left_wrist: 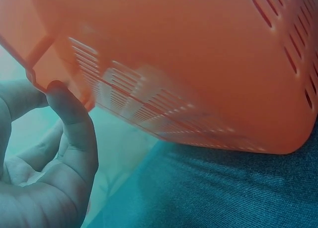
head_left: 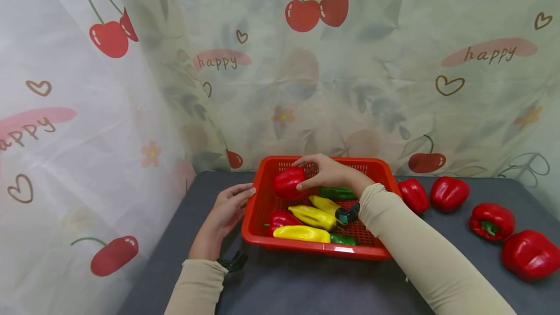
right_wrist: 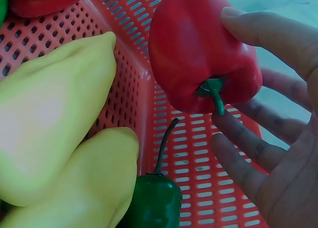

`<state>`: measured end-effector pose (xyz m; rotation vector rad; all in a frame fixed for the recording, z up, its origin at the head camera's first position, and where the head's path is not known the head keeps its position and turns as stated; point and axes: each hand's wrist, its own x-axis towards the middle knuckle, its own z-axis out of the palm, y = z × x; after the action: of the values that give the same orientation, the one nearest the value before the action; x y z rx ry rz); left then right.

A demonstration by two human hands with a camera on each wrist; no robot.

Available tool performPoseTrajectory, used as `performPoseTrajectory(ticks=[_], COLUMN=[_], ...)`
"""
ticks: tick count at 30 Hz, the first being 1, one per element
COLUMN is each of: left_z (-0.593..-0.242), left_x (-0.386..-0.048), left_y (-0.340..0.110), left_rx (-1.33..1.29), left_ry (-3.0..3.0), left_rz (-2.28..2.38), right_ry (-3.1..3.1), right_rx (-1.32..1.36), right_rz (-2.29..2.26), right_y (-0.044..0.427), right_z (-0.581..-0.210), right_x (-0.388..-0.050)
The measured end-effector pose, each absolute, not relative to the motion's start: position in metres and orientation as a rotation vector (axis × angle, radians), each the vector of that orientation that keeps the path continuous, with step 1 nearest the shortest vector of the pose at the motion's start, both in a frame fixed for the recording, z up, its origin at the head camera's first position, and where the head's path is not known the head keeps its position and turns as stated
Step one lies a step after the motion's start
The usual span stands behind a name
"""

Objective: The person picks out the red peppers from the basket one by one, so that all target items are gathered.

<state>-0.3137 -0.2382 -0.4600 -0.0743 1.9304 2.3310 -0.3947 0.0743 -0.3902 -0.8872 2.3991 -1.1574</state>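
Observation:
A red plastic basket (head_left: 321,248) stands on the dark table. My left hand (head_left: 227,212) is at its left end; in the left wrist view the thumb (left_wrist: 69,104) and a finger pinch the rim. Inside the basket's far left part, my right hand (head_left: 325,174) holds a red bell pepper (head_left: 288,183) between thumb and fingers. Its green stem (right_wrist: 214,93) points down in the right wrist view. Below it lie yellow peppers (head_left: 302,234), a dark green pepper (right_wrist: 154,200) with a long stem, and another red pepper (head_left: 282,220).
Several red bell peppers lie on the table (head_left: 306,286) to the basket's right, among them one by its end (head_left: 413,196) and one near the right edge (head_left: 530,255). A cherry-patterned curtain (head_left: 372,86) hangs behind and at the left.

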Motion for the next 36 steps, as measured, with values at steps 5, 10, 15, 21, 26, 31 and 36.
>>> performPoseTrajectory(ticks=[5,10,15,21,26,31,36], left_z=[-0.459,-0.46,-0.461,-0.463,-0.464,-0.465,-0.462], left_x=[-0.312,-0.312,-0.311,-0.312,-0.314,-0.315,-0.316], left_y=[-0.237,-0.237,-0.237,-0.237,-0.238,-0.237,-0.237], left_rx=[-0.078,-0.077,-0.081,-0.088,-0.089,-0.069,-0.061], left_ry=[1.942,1.953,1.94,1.928,1.92,1.925,1.921], left_rz=[2.321,2.322,2.324,2.336,2.352,2.34,2.345], right_ry=[2.387,2.371,2.365,2.362,2.353,2.379,2.384], right_rx=[-0.894,-0.903,-0.901,-0.871,-0.858,-0.883,-0.933], right_rz=[-1.163,-1.187,-1.216,-1.27,-1.304,-1.298,-1.288], right_y=[0.074,0.075,0.076,0.076,0.077,0.08,0.087], right_z=[-0.388,-0.389,-0.389,-0.384,-0.376,-0.362,-0.345], right_x=[-0.393,-0.392,-0.39,-0.386,-0.381,-0.369,-0.356])
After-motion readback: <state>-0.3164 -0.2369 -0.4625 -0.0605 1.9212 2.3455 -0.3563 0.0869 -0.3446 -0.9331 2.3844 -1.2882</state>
